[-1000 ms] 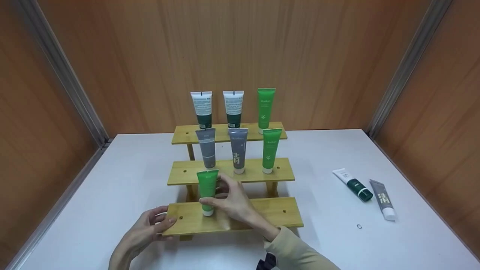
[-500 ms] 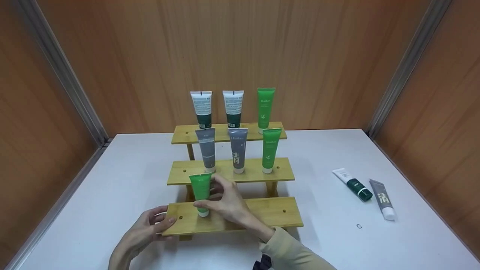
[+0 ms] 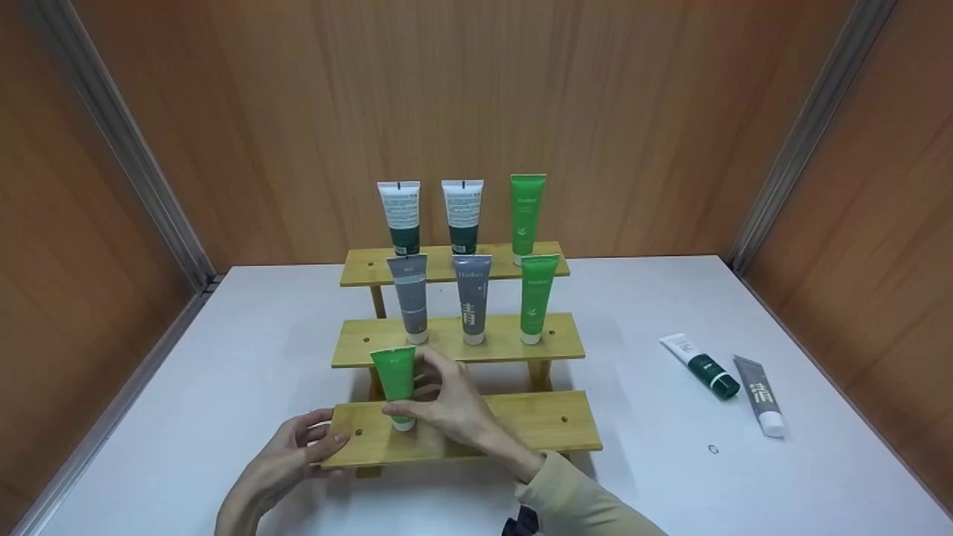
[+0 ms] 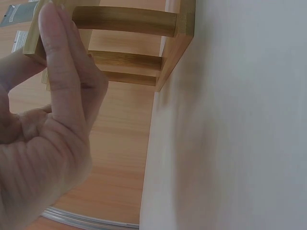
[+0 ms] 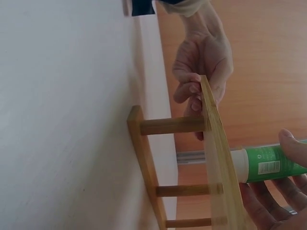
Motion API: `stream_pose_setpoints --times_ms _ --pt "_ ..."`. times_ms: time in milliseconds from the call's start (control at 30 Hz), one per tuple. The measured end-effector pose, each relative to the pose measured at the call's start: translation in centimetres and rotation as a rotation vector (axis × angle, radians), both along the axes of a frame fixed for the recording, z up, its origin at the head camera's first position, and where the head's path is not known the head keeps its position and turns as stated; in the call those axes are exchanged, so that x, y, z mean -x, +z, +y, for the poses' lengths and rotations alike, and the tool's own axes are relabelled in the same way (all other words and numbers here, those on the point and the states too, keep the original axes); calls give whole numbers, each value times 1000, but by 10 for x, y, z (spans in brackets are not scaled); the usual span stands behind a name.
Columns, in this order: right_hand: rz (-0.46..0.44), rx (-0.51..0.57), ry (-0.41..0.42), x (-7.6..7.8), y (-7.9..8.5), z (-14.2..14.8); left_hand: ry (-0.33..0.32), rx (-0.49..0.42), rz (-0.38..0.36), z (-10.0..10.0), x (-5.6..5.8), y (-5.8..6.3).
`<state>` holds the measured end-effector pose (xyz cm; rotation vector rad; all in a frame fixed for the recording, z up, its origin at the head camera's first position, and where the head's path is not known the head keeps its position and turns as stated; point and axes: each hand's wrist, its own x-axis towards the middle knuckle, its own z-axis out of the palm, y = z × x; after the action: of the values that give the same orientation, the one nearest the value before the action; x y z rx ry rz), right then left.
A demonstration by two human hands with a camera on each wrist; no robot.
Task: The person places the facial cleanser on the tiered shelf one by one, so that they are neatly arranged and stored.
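My right hand (image 3: 450,402) pinches a green squeeze tube (image 3: 394,372) between thumb and fingers, from its right side. The tube stands cap down on the lowest board (image 3: 514,428) of a three-step wooden display stand, left of the middle and leaning a little left. In the right wrist view its white cap (image 5: 240,165) meets the board's surface. With thumb on top and fingers beneath, my left hand (image 3: 298,450) grips the left end of that same board. The left wrist view shows those fingers (image 4: 60,62) pressed against the board's underside.
On the middle step stand two grey tubes (image 3: 473,298) and a green tube (image 3: 537,298). The top step bears two white-and-dark-green tubes (image 3: 463,212) and a green one (image 3: 527,212). A white-and-green tube (image 3: 703,368), a grey tube (image 3: 759,394) and a small ring (image 3: 713,450) lie at right.
My right hand has shifted the green tube a short way left along the lowest board, and its top now leans more to the left. The left hand stays in place.
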<state>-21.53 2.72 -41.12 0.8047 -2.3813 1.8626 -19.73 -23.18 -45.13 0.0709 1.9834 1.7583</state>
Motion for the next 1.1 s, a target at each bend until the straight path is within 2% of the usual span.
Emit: stream_pose_setpoints --times_ms 233,367,433,567,667,767,867,967,1100 --pt "11 6 19 -3 4 10 6 1 -7 -1 0 -2" --pt "76 4 7 -7 6 33 25 15 -7 0 -1 -2" --pt "137 4 -20 -10 7 49 31 19 0 0 -1 -2" --pt "330 25 -80 -12 6 94 16 18 16 0 -2 -1" --pt "496 40 -136 -6 2 134 2 17 20 0 -1 0" --pt "595 22 -236 2 -3 176 7 21 16 0 -2 0" --pt "596 -38 -376 11 -9 217 19 30 16 0 -2 0" --pt "515 -127 -504 18 -19 257 29 36 15 1 -3 0" --pt "418 -244 -593 24 -34 302 34 42 10 2 -3 0"
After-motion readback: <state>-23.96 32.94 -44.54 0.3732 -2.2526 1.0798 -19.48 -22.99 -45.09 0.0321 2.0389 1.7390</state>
